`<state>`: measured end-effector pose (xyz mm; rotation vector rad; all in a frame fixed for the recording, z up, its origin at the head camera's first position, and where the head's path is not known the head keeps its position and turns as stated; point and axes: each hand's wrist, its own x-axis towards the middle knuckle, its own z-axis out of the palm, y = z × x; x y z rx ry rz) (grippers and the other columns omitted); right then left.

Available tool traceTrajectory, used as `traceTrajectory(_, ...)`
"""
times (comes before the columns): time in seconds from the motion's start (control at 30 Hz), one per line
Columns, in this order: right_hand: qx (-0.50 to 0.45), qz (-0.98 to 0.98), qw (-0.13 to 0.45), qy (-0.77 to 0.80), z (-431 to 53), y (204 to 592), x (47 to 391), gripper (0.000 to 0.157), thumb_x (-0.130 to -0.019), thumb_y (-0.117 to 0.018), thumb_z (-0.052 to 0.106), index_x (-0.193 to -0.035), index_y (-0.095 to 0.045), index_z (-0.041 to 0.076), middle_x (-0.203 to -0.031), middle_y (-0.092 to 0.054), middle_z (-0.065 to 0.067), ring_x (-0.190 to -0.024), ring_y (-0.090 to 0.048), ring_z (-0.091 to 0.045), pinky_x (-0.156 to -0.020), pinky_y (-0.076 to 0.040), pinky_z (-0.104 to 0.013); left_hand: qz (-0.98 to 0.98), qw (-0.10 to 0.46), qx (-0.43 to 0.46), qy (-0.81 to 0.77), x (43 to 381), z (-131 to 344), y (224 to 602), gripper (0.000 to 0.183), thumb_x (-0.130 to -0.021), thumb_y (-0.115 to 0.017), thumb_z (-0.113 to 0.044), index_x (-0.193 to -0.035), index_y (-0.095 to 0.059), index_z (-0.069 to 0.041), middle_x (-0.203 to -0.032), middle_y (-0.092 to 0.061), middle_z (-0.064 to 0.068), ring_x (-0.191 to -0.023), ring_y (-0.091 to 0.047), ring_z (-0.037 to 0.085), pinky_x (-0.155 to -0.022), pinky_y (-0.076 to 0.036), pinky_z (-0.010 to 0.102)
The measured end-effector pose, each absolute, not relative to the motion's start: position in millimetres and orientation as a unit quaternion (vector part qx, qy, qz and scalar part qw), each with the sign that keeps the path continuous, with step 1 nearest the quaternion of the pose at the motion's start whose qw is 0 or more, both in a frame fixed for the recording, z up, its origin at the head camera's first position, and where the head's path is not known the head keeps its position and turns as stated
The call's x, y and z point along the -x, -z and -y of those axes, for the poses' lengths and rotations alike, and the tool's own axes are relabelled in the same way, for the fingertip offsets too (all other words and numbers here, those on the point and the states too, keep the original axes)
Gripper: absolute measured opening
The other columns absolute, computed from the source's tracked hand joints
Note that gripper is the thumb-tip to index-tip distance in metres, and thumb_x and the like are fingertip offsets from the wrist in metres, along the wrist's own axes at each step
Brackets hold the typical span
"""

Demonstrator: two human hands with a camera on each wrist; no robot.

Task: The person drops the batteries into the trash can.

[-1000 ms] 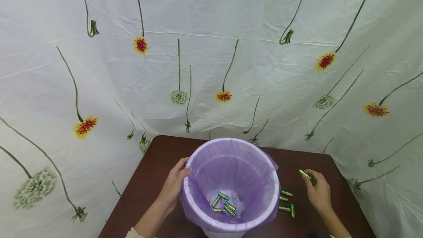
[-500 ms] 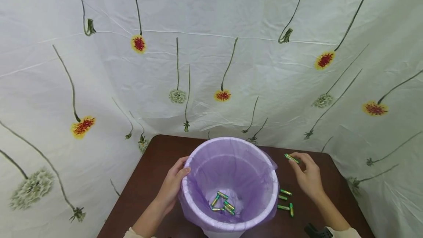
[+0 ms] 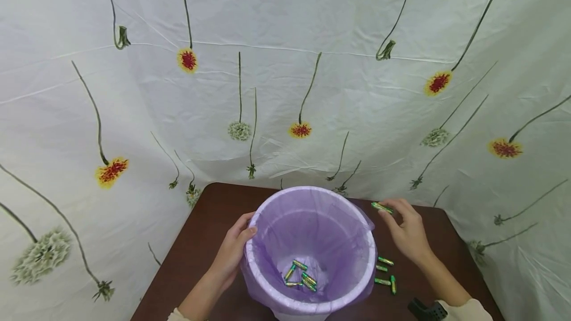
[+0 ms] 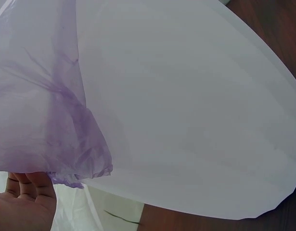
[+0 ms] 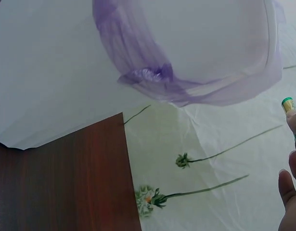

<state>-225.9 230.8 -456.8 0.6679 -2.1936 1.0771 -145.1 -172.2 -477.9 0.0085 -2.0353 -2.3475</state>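
Note:
A white trash bin lined with a purple bag (image 3: 312, 241) stands on the table, its mouth facing up. My left hand (image 3: 233, 249) grips its rim on the left side, the thumb on top. In the left wrist view, the fingers (image 4: 27, 185) of that hand curl beneath the bag's edge. Right of the bin, above the table, my right hand (image 3: 408, 229) pinches a green and gold battery (image 3: 382, 207) between thumb and fingers. Several similar batteries (image 3: 301, 276) lie at the bottom of the bin. Beside it on the table lie several more batteries (image 3: 384, 275).
The dark brown table (image 3: 223, 197) has rounded far corners. Behind it and along both sides hangs a white cloth (image 3: 276, 78) printed with flowers. A black band (image 3: 426, 309) shows by my right wrist.
My right hand has moved left and away from me with the battery, closer to the bin's rim. My left hand stays on the rim, and the bin stands where it was.

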Motion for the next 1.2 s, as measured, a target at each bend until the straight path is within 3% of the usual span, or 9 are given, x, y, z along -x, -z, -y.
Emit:
traceTrajectory(0.27, -0.296, 0.825, 0.278, -0.393, -218.1, 437.1, 230.1, 0.027, -0.086, -0.075, -0.011, -0.108, -0.072, 0.004, -0.105, -0.067, -0.004, -0.082, -0.053, -0.012, -0.066, -0.042, -0.022, 0.654, 0.017, -0.005, 0.757, 145.8, 171.3, 477.1, 0.036, -0.099, -0.056, -0.012, -0.135, -0.061, -0.005, -0.123, -0.060, 0.021, -0.103, -0.063, 0.032, -0.083, -0.055, 0.034)
traceTrajectory(0.7, -0.377, 0.802, 0.251, -0.389, -182.1, 407.9, 236.6, 0.027, -0.088, -0.076, -0.005, -0.110, -0.074, 0.011, -0.106, -0.067, 0.003, -0.093, -0.061, -0.016, -0.074, -0.052, -0.033, 0.651, 0.012, 0.004, 0.759, 144.4, 173.7, 478.6, 0.036, -0.100, -0.057, -0.013, -0.134, -0.061, -0.006, -0.123, -0.060, 0.021, -0.103, -0.063, 0.032, -0.082, -0.055, 0.034)
traceTrajectory(1.2, -0.474, 0.765, 0.240, -0.364, -143.6, 388.8, 251.4, 0.023, -0.087, -0.077, 0.000, -0.107, -0.075, 0.010, -0.104, -0.068, 0.001, -0.098, -0.062, -0.019, -0.084, -0.050, -0.034, 0.665, 0.019, 0.002, 0.747, 145.5, 173.2, 479.1, 0.034, -0.100, -0.056, -0.012, -0.133, -0.062, -0.006, -0.126, -0.059, 0.018, -0.109, -0.059, 0.031, -0.087, -0.052, 0.032)
